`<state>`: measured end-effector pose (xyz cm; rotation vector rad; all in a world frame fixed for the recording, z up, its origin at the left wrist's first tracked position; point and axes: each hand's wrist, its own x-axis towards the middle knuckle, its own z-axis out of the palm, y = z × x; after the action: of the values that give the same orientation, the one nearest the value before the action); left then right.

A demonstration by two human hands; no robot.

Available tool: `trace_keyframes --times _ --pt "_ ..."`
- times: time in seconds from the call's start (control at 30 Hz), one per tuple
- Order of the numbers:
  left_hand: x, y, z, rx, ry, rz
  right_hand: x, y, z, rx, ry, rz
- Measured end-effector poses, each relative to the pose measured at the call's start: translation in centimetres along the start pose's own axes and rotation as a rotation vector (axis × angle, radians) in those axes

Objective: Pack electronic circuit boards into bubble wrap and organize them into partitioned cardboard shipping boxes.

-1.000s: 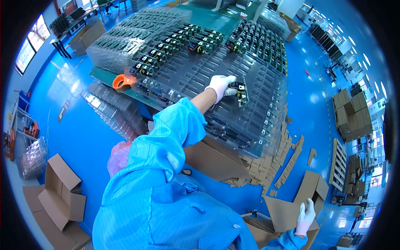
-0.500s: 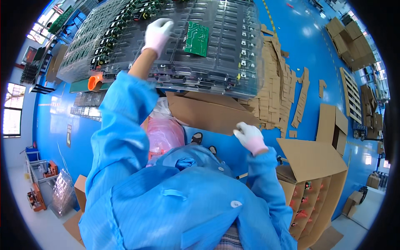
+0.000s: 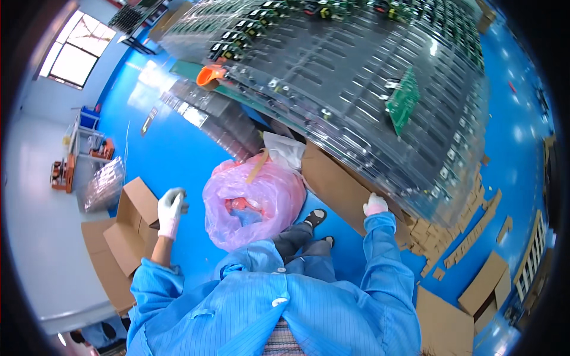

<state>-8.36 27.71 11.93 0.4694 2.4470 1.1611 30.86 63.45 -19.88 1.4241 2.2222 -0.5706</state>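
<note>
Beside the pink bag (image 3: 252,202), left hand (image 3: 170,212) hangs, fingers curled empty; right hand (image 3: 375,205) (fingers hidden, cannot tell) touches cardboard (image 3: 338,184)

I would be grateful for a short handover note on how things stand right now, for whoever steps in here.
Left hand: gloved, raised over the open cardboard box on the blue floor; I cannot tell if it holds anything.
Right hand: gloved, resting at the edge of the flat cardboard sheet beneath the stack of clear trays.
A loose green circuit board lies on top of the trays; more boards sit in rows at the far end.
A pink plastic bag stands between the hands.
Many tray slots look unfilled.
</note>
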Motion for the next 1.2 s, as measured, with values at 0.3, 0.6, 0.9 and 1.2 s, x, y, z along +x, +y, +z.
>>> trace_keyframes --times 0.3,0.6,0.9,1.2 --pt "-1.3 -4.6 -0.4 -0.126 0.042 -0.210 -3.9 -4.7 5.4 -0.150 0.015 0.142" --pt "13.4 -3.9 13.2 0.066 -0.641 -0.061 -26.7 -11.4 -17.4 0.200 0.422 -0.362" --pt "4.1 14.1 40.4 0.585 -1.591 0.573 -45.9 -3.6 -24.0 0.798 0.927 -0.275" --pt "-13.8 15.3 36.9 0.847 -1.840 0.868 -60.0 -2.0 -17.3 1.126 1.234 -0.096"
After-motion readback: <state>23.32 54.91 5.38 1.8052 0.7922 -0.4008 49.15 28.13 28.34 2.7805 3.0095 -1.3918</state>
